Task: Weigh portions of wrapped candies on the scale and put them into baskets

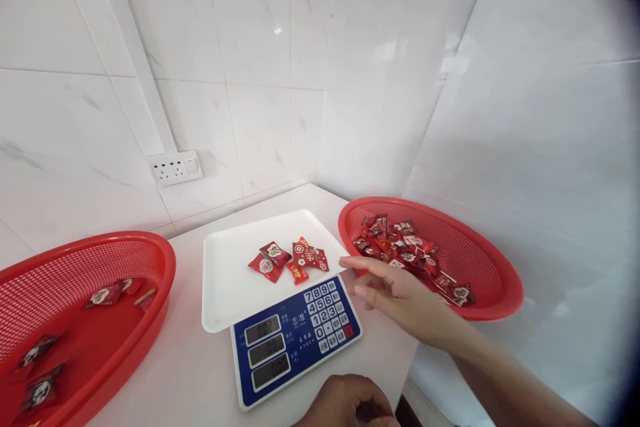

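Note:
My right hand (387,290) reaches in from the right, fingers apart and holding nothing I can see. Its index fingertip is at the right edge of the white weighing tray (225,280). Several red candy packets (309,255) lie on the tray, some overlapping. Below the tray is the scale's blue panel (300,337), with number keys and three lit displays. At the bottom edge, my left hand (350,403) is curled closed in front of the scale; whatever is inside it, if anything, is hidden.
A red mesh basket (480,267) with many wrapped candies stands right of the scale, against the wall. Another red basket (155,247) with several packets is at the left. A wall socket (175,168) sits above the white table (190,373).

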